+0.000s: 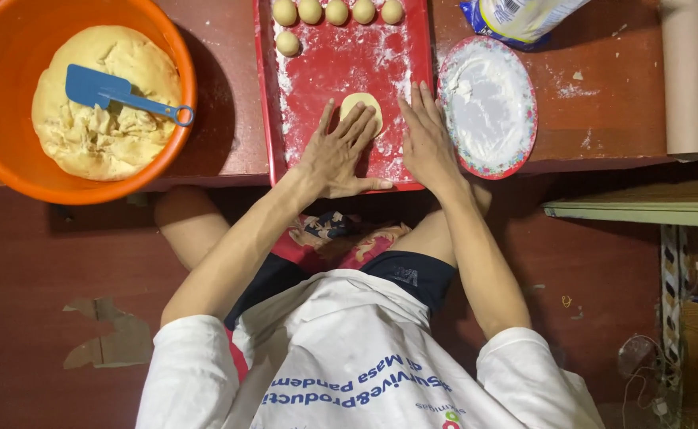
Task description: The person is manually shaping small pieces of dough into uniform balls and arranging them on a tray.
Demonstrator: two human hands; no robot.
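Left hand (339,155) flat, fingers spread over pale round dough disc (362,107) mid red floury tray (273,119). Right hand (424,135) open, flat beside disc. Smooth dough balls (337,12) along tray's far edge.

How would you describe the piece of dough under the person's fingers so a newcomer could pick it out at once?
Start at the floured red tray in the middle of the table, between the orange bowl and the floral plate of flour. Near its front edge, under the left hand fingertips, lies the dough piece. Unlike the round dough balls along the tray's far edge, it is pressed flat.
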